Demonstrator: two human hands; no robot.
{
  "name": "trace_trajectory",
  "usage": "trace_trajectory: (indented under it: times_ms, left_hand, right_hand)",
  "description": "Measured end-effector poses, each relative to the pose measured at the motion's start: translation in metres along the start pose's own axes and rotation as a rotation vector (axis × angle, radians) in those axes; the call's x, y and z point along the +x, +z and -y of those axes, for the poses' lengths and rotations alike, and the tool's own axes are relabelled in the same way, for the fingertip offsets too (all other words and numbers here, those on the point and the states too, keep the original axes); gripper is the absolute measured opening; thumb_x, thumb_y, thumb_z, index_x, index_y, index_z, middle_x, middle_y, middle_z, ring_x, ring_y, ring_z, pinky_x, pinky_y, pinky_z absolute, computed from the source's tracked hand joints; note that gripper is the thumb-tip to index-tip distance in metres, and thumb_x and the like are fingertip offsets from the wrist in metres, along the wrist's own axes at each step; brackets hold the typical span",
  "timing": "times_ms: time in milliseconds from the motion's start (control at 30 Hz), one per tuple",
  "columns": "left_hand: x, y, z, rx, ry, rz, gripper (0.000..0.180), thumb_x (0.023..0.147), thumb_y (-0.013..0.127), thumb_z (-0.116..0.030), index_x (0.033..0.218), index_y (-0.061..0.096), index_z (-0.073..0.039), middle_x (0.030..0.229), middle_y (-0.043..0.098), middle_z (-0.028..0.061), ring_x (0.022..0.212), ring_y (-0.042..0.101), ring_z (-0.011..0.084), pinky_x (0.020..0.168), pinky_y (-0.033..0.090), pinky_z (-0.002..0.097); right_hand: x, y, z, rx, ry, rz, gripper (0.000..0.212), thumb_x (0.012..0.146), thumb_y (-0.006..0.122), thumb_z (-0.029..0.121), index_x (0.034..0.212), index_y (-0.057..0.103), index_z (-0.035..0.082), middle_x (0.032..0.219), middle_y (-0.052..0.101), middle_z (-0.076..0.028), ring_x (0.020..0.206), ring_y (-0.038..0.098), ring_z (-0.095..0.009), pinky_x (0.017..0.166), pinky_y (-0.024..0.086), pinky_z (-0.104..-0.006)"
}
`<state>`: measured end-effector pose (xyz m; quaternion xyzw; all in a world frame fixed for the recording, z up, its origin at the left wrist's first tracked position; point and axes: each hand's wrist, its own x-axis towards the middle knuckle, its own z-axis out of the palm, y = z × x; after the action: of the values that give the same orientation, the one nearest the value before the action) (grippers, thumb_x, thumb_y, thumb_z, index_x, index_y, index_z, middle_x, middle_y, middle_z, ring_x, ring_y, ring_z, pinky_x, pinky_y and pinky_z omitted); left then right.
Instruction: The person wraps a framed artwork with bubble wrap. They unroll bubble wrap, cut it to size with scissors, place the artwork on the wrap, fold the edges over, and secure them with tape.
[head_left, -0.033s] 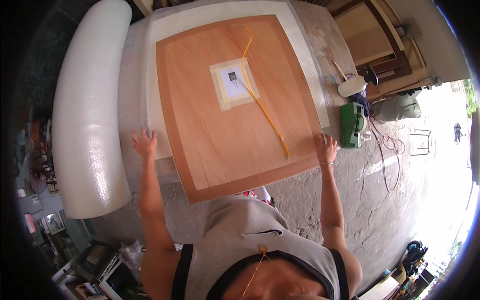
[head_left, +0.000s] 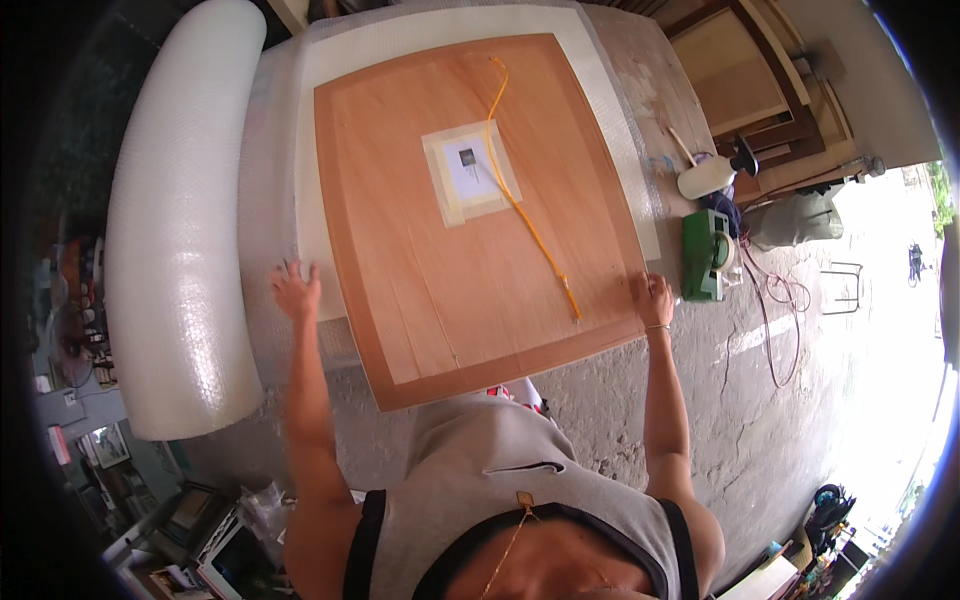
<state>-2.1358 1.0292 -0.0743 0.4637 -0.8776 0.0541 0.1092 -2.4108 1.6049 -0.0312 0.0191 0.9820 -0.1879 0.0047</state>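
Note:
A large brown wooden panel (head_left: 400, 270) lies at an angle in front of me, a darker band along its border. A yellow cord (head_left: 540, 232) runs down its face. Near the middle, a paper sheet (head_left: 466, 188) is held down with pale tape. My right hand (head_left: 654, 298) grips the panel's right edge near its near corner, fingers curled. To the left of the panel, my left hand (head_left: 296, 292) is open with fingers spread, apart from the panel's edge. Beneath the panel are a white sheet (head_left: 312, 190) and clear bubble wrap (head_left: 268, 180).
A thick bubble wrap roll (head_left: 180, 240) stretches along the left side. Right of the panel are a green tape dispenser (head_left: 704, 256) and a white spray bottle (head_left: 708, 176). Wooden frames (head_left: 745, 75) lean at the far right. A reddish hose (head_left: 768, 320) lies on the concrete floor (head_left: 730, 420).
My left hand has shifted slightly right, toward the panel. My right hand stays at the panel's edge.

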Motion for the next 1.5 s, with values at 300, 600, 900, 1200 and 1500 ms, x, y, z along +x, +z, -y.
trace_trajectory:
  times_ms: [300,600,900,1200,1500]
  left_hand:
    - [-0.032,-0.034,-0.088,-0.539,-0.469,0.374,0.082,0.076,0.057,-0.066,0.105,0.056,0.011,0.097,0.06,0.0277,0.096,0.059,0.0402,0.085,0.045,0.0447]
    - [-0.012,-0.038,-0.075,-1.01,-0.729,0.55,0.084,0.075,0.058,-0.069,0.107,0.048,0.009,0.1,0.051,0.0145,0.094,0.05,0.0228,0.084,0.04,0.0354]
    - [0.044,-0.061,-0.094,-1.08,-0.638,0.472,0.085,0.077,0.057,-0.067,0.105,0.054,0.013,0.094,0.058,0.0146,0.086,0.053,0.0207,0.077,0.043,0.0328]
    - [0.132,-0.008,-0.145,-0.891,-0.633,0.476,0.104,0.069,0.063,-0.068,0.126,0.041,0.016,0.126,0.048,0.0265,0.118,0.047,0.0312,0.097,0.039,0.0387]
    - [0.132,0.01,-0.14,-0.92,-0.612,0.519,0.107,0.067,0.067,-0.066,0.126,0.037,0.018,0.128,0.046,0.0281,0.121,0.045,0.0335,0.097,0.039,0.0414]
  right_hand:
    - [0.037,0.005,-0.019,0.069,0.202,0.269,0.076,0.081,0.042,0.071,0.081,0.068,-0.001,0.082,0.063,-0.027,0.087,0.062,-0.039,0.078,0.046,-0.0433]
    - [0.008,-0.033,-0.006,0.123,0.122,0.235,0.08,0.079,0.048,0.07,0.065,0.06,-0.008,0.05,0.049,-0.017,0.055,0.051,-0.019,0.056,0.041,-0.0402]
    - [0.039,-0.038,0.025,0.213,0.233,0.246,0.073,0.079,0.052,0.067,0.062,0.059,-0.003,0.051,0.046,-0.01,0.055,0.048,-0.015,0.056,0.041,-0.0359]
    - [0.122,0.029,0.081,0.232,0.211,0.328,0.077,0.075,0.049,0.074,0.074,0.068,-0.001,0.064,0.06,-0.016,0.068,0.061,-0.023,0.068,0.046,-0.0386]
    - [0.118,0.023,0.082,0.272,0.276,0.355,0.072,0.073,0.055,0.071,0.077,0.07,0.0,0.07,0.064,-0.017,0.074,0.062,-0.023,0.07,0.046,-0.0372]
